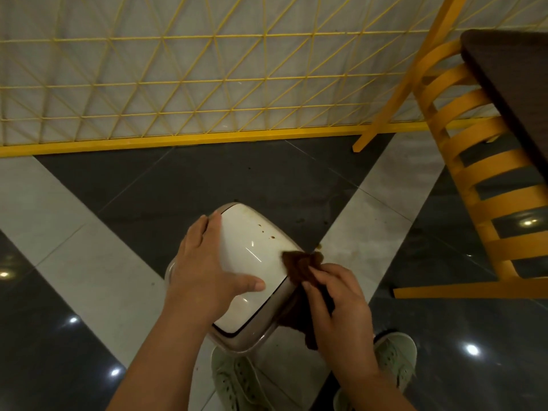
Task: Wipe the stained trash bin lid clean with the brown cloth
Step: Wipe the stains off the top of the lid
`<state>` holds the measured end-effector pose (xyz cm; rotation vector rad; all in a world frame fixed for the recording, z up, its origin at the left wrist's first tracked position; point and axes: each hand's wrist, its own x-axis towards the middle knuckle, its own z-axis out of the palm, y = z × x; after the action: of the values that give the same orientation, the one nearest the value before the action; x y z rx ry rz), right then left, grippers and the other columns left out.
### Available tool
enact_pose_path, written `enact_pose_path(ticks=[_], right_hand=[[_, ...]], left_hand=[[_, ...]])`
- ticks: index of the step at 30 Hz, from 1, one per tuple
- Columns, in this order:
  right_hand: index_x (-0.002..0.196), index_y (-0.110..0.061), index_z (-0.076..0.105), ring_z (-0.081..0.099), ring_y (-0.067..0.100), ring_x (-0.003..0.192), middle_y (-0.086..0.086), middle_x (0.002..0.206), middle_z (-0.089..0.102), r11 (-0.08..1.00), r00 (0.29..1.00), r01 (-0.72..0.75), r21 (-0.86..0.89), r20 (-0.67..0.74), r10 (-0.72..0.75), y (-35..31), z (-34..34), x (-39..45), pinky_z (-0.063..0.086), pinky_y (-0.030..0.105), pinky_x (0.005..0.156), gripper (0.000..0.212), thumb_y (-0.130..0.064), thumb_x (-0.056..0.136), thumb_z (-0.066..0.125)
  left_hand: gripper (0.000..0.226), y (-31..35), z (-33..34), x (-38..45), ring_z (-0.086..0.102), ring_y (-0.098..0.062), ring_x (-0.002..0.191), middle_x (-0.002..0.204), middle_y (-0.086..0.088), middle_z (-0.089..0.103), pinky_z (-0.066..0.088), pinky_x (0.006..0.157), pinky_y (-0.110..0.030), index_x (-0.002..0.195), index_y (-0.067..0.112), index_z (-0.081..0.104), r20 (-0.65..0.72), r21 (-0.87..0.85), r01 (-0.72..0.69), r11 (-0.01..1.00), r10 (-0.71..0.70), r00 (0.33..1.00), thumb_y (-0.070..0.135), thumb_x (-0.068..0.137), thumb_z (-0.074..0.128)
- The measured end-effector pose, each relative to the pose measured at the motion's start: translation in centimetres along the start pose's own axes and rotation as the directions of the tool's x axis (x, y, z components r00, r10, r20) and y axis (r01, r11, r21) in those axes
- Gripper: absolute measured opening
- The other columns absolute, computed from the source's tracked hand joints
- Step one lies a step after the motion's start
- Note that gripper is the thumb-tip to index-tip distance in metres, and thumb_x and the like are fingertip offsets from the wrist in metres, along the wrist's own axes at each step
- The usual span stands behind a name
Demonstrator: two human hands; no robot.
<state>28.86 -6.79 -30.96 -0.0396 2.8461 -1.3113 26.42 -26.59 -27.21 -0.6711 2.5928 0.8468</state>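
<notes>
A: Where does the bin sit, and what are the hands doing with it?

B: The small beige plastic trash bin stands on the grey-and-white tiled floor, right in front of the person's pale green sneakers. Its glossy white domed lid faces up. The left hand lies flat over the lid's left side, fingers nearly straight and reaching over the far edge, thumb spread across the near part. It grips nothing; I judge it is there to brace the bin so it does not slide or tip under the rubbing.

A: And the other hand?

B: The right hand has its fingers curled round a crumpled brown cloth, pinching a bunched end against the lid's right edge. The rest of the cloth hangs down beside the bin, under the palm.

A: Why start at that edge?

B: Probably because the brown stain spots sit just beyond it, on the far right part of the lid, with another smear at the rim near the cloth. They are not yet wiped, so the cleaning looks barely begun.

A: Anything else nearby?

B: A yellow wooden slatted chair and the corner of a dark brown table to the right, and a yellow wire lattice fence behind.
</notes>
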Motion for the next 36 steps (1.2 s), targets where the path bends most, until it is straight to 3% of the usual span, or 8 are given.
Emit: enact_pose_path(ticks=[4,9,15,20,25,30,33,36], right_hand=[[0.113,-0.022,0.068,0.052,0.002,0.105,-0.01,0.114,0.059,0.983,0.981,0.177,-0.055,0.087,-0.172,-1.2,0.4,2.4,0.038,0.009,0.094,0.027,-0.027,0.089,0.057],[0.116,-0.019,0.066,0.056,0.007,0.099,-0.007,0.107,0.059,0.955,0.937,-0.295,0.03,0.203,0.283,0.6,1.2,4.5,0.034,0.004,0.083,0.024,-0.021,0.095,0.054],[0.126,-0.038,0.056,0.05,-0.001,0.104,-0.018,0.115,0.056,0.948,0.924,-0.31,0.072,0.255,0.283,1.0,1.3,2.0,0.032,0.008,0.089,0.04,-0.016,0.093,0.056],[0.11,-0.045,0.059,0.054,-0.006,0.097,-0.019,0.105,0.058,0.957,0.942,-0.274,0.099,0.229,0.246,0.3,1.8,-0.3,0.044,0.013,0.088,0.032,-0.019,0.091,0.059],[0.114,-0.042,0.062,0.055,0.0,0.102,-0.019,0.108,0.055,0.983,0.987,-0.119,0.14,0.122,0.103,-0.7,1.9,-2.3,0.047,0.022,0.091,0.028,-0.03,0.089,0.058],[0.114,-0.037,0.066,0.053,0.001,0.104,-0.018,0.11,0.054,0.987,0.987,0.089,0.134,0.119,-0.105,-2.9,2.7,0.0,0.041,0.012,0.092,0.027,-0.033,0.089,0.055],[0.109,-0.037,0.066,0.054,-0.005,0.099,-0.018,0.106,0.056,0.961,0.978,-0.169,0.22,0.157,0.136,-1.6,3.2,1.3,0.045,0.016,0.094,0.025,-0.021,0.091,0.06],[0.103,-0.043,0.06,0.052,-0.009,0.091,-0.022,0.099,0.054,0.951,0.945,-0.288,0.111,0.193,0.264,-0.2,3.0,0.0,0.047,0.022,0.095,0.027,-0.018,0.091,0.06]], left_hand=[[0.134,-0.3,-0.2,0.1,0.006,-0.018,0.148,0.16,0.014,0.001,0.022,0.116,-0.05,0.151,0.04,0.002,0.013,-0.007,-0.033,0.999,0.033,0.999,0.045,0.05,0.09],[0.134,-0.5,-0.9,0.5,0.001,-0.018,0.149,0.161,0.016,-0.003,0.019,0.117,-0.054,0.151,0.04,0.0,0.069,0.019,-0.073,0.997,0.071,0.995,0.046,0.051,0.09],[0.14,-0.8,-1.7,-0.7,-0.015,-0.016,0.148,0.161,0.009,-0.02,0.004,0.121,-0.043,0.15,0.033,-0.019,0.017,0.172,-0.075,0.982,0.073,0.997,0.045,0.059,0.087],[0.138,-0.5,-0.7,-1.9,-0.013,-0.019,0.148,0.157,0.008,-0.028,0.006,0.121,-0.046,0.148,0.027,-0.026,0.144,0.29,-0.084,0.953,0.044,0.989,0.062,0.062,0.076],[0.14,-0.5,-0.5,-1.7,-0.016,-0.015,0.148,0.156,0.009,-0.032,-0.003,0.121,-0.045,0.148,0.028,-0.026,0.16,0.291,-0.089,0.952,0.044,0.986,0.06,0.061,0.078],[0.13,-0.3,-0.6,-1.6,-0.012,-0.014,0.148,0.157,0.009,-0.028,-0.008,0.119,-0.047,0.148,0.029,-0.024,0.145,0.315,-0.097,0.944,0.053,0.988,0.065,0.066,0.07],[0.13,-0.3,-0.6,-1.7,-0.012,-0.016,0.148,0.157,0.01,-0.029,-0.005,0.12,-0.049,0.147,0.03,-0.026,0.145,0.347,-0.087,0.934,0.038,0.989,0.061,0.067,0.072],[0.135,-0.2,-0.6,-1.9,-0.013,-0.019,0.148,0.156,0.011,-0.029,-0.004,0.118,-0.048,0.146,0.031,-0.028,0.147,0.356,-0.079,0.931,0.027,0.989,0.064,0.064,0.073]])
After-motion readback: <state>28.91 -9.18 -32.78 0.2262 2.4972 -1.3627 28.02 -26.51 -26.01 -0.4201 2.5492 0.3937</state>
